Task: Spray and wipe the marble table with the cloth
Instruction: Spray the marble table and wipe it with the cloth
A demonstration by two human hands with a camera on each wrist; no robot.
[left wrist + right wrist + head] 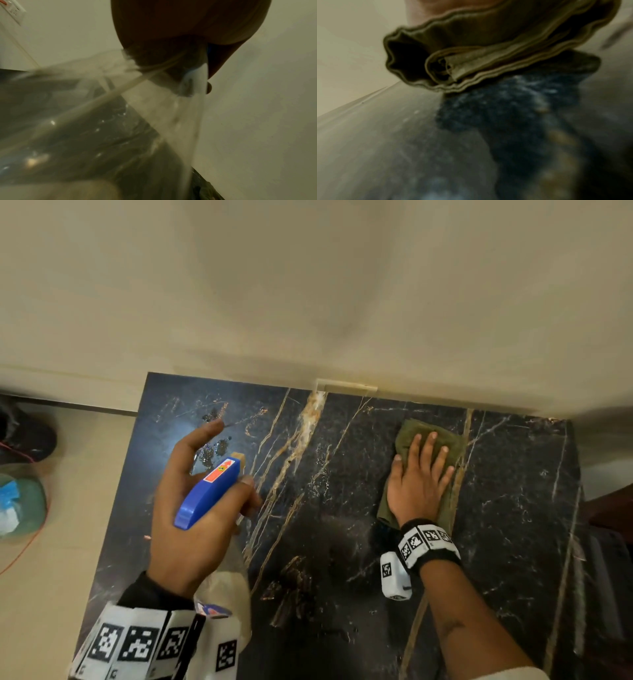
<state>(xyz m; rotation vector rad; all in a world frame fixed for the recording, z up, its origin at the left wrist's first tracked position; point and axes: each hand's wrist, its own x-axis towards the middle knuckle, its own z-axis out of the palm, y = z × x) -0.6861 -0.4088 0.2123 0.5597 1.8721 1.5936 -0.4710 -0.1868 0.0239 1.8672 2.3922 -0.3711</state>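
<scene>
Black veined marble table (342, 508) against beige wall (308, 285), left hand (191, 508) gripping spray bottle (207, 493), right hand (419, 484) flat on cloth (407, 436)

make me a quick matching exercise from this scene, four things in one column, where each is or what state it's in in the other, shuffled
1. spray bottle
2. cloth
3. droplets
4. marble table

a. black with gold and white veins
b. pressed flat under the right hand
c. gripped in the left hand
d. wet patch near the table's far left corner

Pairs: 1-c, 2-b, 3-d, 4-a
</scene>
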